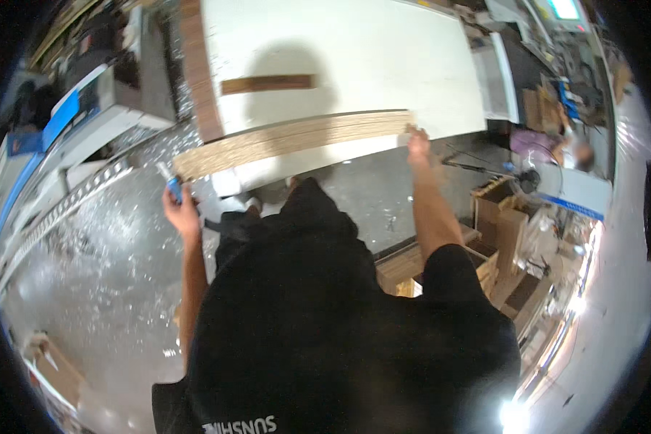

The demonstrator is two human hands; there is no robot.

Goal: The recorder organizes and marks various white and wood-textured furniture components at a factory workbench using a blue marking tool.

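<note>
My left hand (181, 210) is closed round a small blue-handled tool (173, 186) with a pale end; its exact kind is too small to tell. The tool is beside the left end of a long stack of thin wood-coloured strips (296, 141), whose layered edges face me. At the stack's right end, my right hand (418, 146) has its fingers bent against the strips, slightly blurred. Under the stack is a large white panel (383, 58), which reaches away from me. A short dark brown strip (267, 84) lies on the panel beyond the stack.
A brown board (199, 72) runs along the panel's left side. Grey machinery (134, 101) stands at far left, above a floor strewn with pale scraps (108, 224). At right are cardboard boxes (510, 235), a black fan-like object (528, 179) and another person (575, 148).
</note>
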